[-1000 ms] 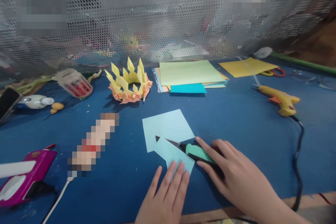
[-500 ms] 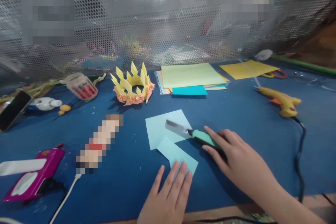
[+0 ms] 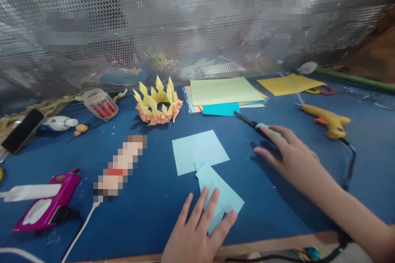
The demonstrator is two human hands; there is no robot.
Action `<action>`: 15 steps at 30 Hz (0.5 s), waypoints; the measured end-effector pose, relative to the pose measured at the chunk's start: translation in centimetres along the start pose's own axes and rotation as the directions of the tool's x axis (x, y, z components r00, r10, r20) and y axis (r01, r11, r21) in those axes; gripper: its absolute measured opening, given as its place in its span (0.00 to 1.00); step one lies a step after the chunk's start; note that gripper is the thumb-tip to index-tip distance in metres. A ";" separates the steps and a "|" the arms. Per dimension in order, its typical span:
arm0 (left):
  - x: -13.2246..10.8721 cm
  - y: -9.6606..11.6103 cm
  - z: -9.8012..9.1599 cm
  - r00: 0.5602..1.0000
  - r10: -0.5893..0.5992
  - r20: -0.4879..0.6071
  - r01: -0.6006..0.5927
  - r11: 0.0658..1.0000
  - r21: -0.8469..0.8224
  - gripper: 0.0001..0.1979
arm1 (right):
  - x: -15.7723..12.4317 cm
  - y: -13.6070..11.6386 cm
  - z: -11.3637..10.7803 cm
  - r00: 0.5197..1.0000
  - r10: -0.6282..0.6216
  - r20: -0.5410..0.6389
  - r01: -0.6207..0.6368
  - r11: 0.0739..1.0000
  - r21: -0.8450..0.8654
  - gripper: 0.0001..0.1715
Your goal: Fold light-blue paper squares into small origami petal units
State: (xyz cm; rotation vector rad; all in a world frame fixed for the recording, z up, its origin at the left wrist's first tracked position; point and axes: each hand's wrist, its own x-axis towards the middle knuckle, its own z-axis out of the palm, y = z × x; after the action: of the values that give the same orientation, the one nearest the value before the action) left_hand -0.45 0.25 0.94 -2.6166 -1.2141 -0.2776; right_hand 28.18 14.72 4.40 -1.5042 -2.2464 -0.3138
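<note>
My left hand (image 3: 202, 226) lies with its fingers spread over small light-blue paper pieces (image 3: 220, 187) near the front edge. Just beyond them, partly under their top corner, rests a larger light-blue paper sheet (image 3: 199, 152). My right hand (image 3: 293, 156) is over the mint-green and black handles of a pair of scissors (image 3: 247, 120), its fingers stretched and the thumb held apart. The scissor blades point up and left, their tip by the bright blue sheet (image 3: 220, 109). My palm hides most of the handles.
Behind stand a yellow paper crown (image 3: 158, 104) and stacked coloured paper (image 3: 225, 90). A yellow glue gun (image 3: 328, 119) with a black cord and a yellow sheet (image 3: 288, 84) lie right. Left are a magenta device (image 3: 51, 201), a phone (image 3: 23, 130) and a clear cup (image 3: 100, 104).
My right hand and the scissors have moved right and away from me, off the larger light-blue sheet. My thumb has spread from the handles. The small paper pieces have shifted slightly right under my left hand.
</note>
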 end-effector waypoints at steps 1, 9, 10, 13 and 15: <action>0.0 0.0 0.1 1.000 -0.002 -0.008 0.002 1.000 0.004 0.39 | -0.8 -1.4 -0.3 0.997 -0.067 0.031 0.066 0.997 0.051 0.32; -0.2 0.4 0.4 0.997 -0.059 -0.046 0.063 0.994 0.090 0.34 | -6.1 -7.0 -1.5 0.802 -0.546 0.242 0.441 0.815 0.377 0.38; -0.2 0.5 0.3 0.997 -0.068 -0.046 0.073 0.992 0.100 0.33 | -6.6 -6.8 -1.4 0.799 -0.554 0.232 0.456 0.811 0.366 0.40; -0.4 0.7 0.3 0.995 -0.090 -0.038 0.094 0.987 0.128 0.32 | -8.4 -6.1 -1.2 0.807 -0.567 0.164 0.497 0.803 0.330 0.42; -0.5 0.6 0.4 0.996 -0.078 -0.033 0.082 0.988 0.133 0.34 | -9.8 -5.9 -1.0 0.843 -0.529 0.093 0.481 0.821 0.309 0.34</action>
State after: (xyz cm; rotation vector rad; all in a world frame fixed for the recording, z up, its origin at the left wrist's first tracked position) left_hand -0.32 -0.36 0.32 -2.4459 -1.2843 -0.2375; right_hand 26.18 3.88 1.08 -0.7950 -2.6803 -0.0106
